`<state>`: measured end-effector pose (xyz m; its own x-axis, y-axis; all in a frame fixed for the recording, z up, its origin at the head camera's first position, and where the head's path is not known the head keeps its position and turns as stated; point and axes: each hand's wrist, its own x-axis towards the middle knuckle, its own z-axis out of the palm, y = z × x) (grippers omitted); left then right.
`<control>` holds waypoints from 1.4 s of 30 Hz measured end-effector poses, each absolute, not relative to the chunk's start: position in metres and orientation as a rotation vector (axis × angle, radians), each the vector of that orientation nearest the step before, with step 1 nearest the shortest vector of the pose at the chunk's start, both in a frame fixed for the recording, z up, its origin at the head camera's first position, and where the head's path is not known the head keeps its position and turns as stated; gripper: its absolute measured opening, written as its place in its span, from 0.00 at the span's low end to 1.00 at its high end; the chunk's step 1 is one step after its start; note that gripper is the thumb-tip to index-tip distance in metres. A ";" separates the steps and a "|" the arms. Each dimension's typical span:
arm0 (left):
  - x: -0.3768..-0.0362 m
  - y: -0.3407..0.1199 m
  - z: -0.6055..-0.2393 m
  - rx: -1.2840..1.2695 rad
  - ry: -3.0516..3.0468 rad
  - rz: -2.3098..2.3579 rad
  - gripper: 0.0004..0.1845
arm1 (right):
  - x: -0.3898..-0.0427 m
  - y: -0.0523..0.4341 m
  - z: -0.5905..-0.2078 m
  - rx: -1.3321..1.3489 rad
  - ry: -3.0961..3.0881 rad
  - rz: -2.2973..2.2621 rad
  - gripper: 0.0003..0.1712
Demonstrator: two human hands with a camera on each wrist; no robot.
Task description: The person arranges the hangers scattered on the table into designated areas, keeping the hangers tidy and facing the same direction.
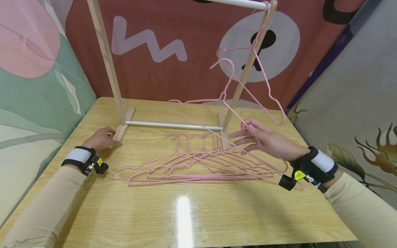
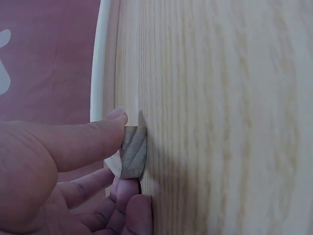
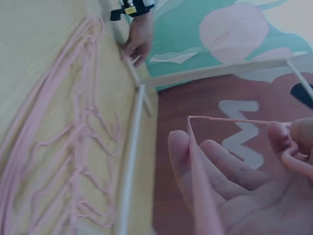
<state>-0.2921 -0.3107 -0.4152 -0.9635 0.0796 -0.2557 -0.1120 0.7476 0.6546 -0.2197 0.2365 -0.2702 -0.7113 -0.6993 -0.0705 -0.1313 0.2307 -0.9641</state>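
My right hand (image 1: 263, 139) pinches a pink clothes hanger (image 1: 224, 94) by its shoulder wire, between thumb and fingers, above the table. Its hook points up and to the left. The right wrist view shows the hanger's wire (image 3: 198, 181) passing in front of the spread fingers. At the left, my left hand (image 1: 103, 138) grips the front end of the wooden rack's foot (image 1: 120, 132). Thumb and fingers lie on either side of that foot (image 2: 133, 152) in the left wrist view. Another pink hanger (image 1: 255, 42) hangs at the right end of the rack's white top rod (image 1: 242, 3).
Several pink hangers (image 1: 198, 177) lie overlapping on the wooden table (image 1: 149, 213), hooks toward the rack. A white lower rod (image 1: 173, 125) joins the rack's feet. Behind stands a red patterned cloth (image 1: 161, 79); printed cloths (image 1: 34, 103) also flank the table.
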 end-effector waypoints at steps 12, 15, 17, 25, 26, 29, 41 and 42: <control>-0.290 -0.309 -0.414 -0.020 2.697 1.028 0.35 | -0.230 0.237 -0.213 -0.838 2.032 -1.579 0.15; -0.290 -0.309 -0.414 -0.019 2.693 1.026 0.35 | -0.235 0.239 -0.201 -0.833 2.037 -1.601 0.16; -0.289 -0.309 -0.414 -0.018 2.692 1.023 0.35 | -0.239 0.241 -0.195 -0.838 2.034 -1.622 0.17; -0.288 -0.310 -0.415 -0.011 2.702 1.033 0.35 | -0.250 0.248 -0.175 -0.806 2.183 -1.624 0.18; -0.288 -0.311 -0.415 -0.007 2.706 1.036 0.35 | -0.251 0.248 -0.173 -0.785 2.226 -1.607 0.18; -0.287 -0.312 -0.414 0.001 2.715 1.039 0.35 | -0.254 0.247 -0.165 -0.709 2.383 -1.515 0.21; -0.289 -0.312 -0.417 -0.019 2.699 1.030 0.36 | -0.272 0.245 -0.160 -0.621 2.463 -1.462 0.22; -0.289 -0.312 -0.417 -0.018 2.699 1.027 0.36 | -0.272 0.245 -0.161 -0.620 2.465 -1.467 0.22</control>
